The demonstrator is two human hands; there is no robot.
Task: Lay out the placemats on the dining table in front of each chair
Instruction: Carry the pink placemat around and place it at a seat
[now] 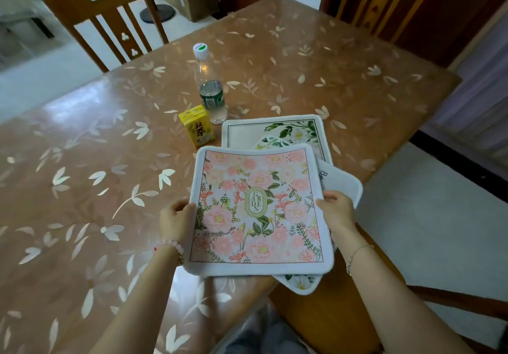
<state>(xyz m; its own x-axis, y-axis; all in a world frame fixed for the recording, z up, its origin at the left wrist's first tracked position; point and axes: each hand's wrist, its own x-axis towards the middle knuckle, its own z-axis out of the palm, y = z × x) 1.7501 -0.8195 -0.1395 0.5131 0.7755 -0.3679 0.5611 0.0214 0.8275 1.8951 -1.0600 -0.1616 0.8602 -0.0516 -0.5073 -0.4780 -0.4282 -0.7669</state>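
At the near right corner of a dining table covered in a leaf-patterned sheet, a person holds a pink floral placemat marked "GARDEN" by its two side edges. The left hand is closed on the mat's left edge and the right hand is closed on its right edge, a bracelet on each wrist. Beneath it lie other placemats, fanned out: a green-and-white floral placemat farther along the table and a white lettered placemat poking out to the right. A plastic water bottle and a yellow drink carton stand just beyond the stack. Wooden chairs stand at the far side.
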